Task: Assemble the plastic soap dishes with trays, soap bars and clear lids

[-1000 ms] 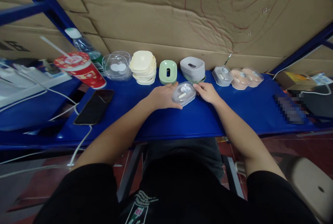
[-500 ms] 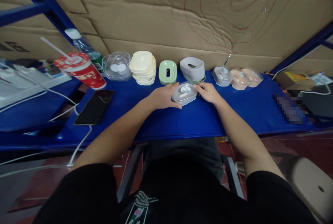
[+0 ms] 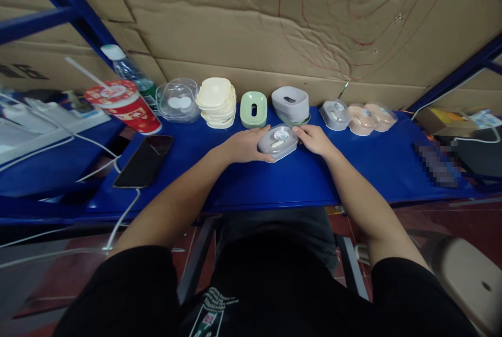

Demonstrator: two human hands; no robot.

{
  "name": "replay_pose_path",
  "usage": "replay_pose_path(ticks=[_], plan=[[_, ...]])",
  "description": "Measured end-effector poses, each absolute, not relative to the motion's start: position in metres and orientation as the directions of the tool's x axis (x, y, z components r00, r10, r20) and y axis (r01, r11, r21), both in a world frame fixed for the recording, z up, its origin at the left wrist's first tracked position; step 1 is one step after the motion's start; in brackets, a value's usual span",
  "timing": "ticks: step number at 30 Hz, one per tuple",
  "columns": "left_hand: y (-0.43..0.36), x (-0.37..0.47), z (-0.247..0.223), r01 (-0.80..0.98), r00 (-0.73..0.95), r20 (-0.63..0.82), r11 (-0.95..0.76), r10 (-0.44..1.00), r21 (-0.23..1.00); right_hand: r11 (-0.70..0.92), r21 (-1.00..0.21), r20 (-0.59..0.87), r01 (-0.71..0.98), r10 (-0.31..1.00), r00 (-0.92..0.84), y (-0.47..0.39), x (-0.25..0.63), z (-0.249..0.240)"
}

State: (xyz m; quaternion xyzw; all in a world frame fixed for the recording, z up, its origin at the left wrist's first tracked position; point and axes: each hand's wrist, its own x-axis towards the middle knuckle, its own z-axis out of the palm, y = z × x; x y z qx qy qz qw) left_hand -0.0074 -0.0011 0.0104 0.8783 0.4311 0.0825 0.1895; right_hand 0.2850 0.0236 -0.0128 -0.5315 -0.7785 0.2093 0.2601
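The surface (image 3: 270, 185) is a blue bench, its front edge running just ahead of the person's lap, with both forearms crossing over it. Bare blue lies between that edge and the grey wrapped dish (image 3: 279, 143), and more opens to the right. Behind there's little room: the green dish (image 3: 247, 111) and the grey dish stack (image 3: 291, 106) stand close beyond the hands, near the cardboard wall (image 3: 235, 28). Over on the left, the phone (image 3: 144, 162) lies short of the red cup (image 3: 135, 112).

The wrapped dish sits between the two hands, near the middle of the bench, label up. The left hand (image 3: 246, 144) is spread wide round its left end, thumb on the near side, fingers along the far side. The right hand (image 3: 314, 138) is curled more closely, thumb and fingers against the opposite end. Both have hold of it.

Compared with a second ago, hardly anything differs: the hands keep the same grip in much the same spot, and the row behind stands unchanged.
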Motion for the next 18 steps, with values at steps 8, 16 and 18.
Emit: replay_pose_path(ticks=[8,16,18], plan=[[0.008,-0.016,0.006,0.624,0.685,0.040,-0.615,0.727,0.481,0.307,-0.593,0.187,0.744,0.952,-0.244,0.022,0.286,-0.009],[-0.001,-0.001,-0.003,0.529,0.737,0.164,-0.711,0.656,0.463,0.218,-0.559,0.245,0.800,0.965,-0.092,0.030,0.306,-0.007],[-0.005,0.005,-0.005,0.518,0.753,0.186,-0.743,0.631,0.424,0.178,-0.536,0.255,0.825,0.966,-0.042,0.030,0.311,-0.004]])
